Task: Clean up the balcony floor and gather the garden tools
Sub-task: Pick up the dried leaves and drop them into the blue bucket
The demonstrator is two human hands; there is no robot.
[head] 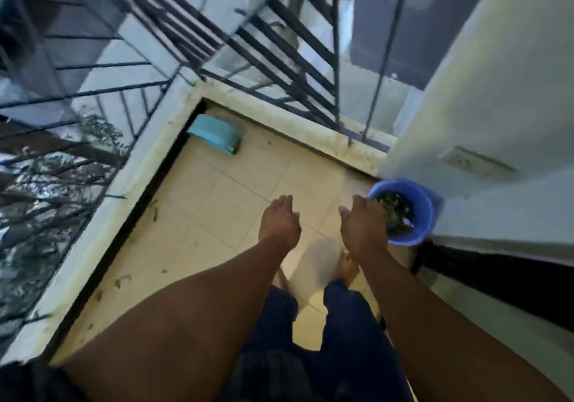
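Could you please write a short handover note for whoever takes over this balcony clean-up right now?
Left hand: open, holds nothing, above the cream tiled floor.
Right hand: open, holds nothing, by the rim of the round blue plastic bucket.
The bucket stands against the white wall and holds dark leafy debris.
A light blue flat plastic object lies in the far corner by the parapet; too blurred to identify.
Done: debris in the bucket.
Left: dirt smears along the left floor edge; the blue object is not yet collected.
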